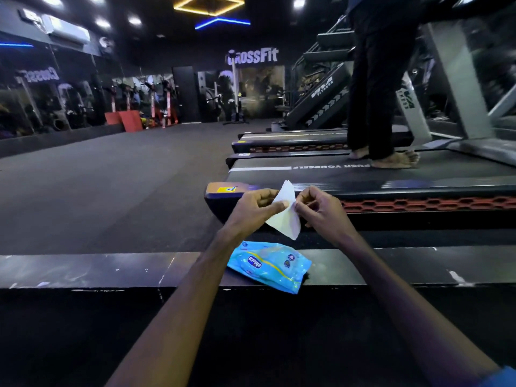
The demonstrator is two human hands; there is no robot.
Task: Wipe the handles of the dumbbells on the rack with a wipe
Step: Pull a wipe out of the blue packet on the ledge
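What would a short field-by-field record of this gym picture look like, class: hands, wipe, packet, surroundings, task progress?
left hand: left hand pinches the wipe
right hand: right hand pinches the same wipe
wipe: white wipe, held up between both hands, partly folded
packet: blue wipes packet lying on the dark ledge
beyond: treadmill with a barefoot person standing on it
dumbbells: none in view
progress: wipe in hand, wiping not begun

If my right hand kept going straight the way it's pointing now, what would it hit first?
Your right hand points left toward your left hand, pinching the white wipe between them. It would likely press the wipe into the left hand's fingers first, though depth is hard to judge.
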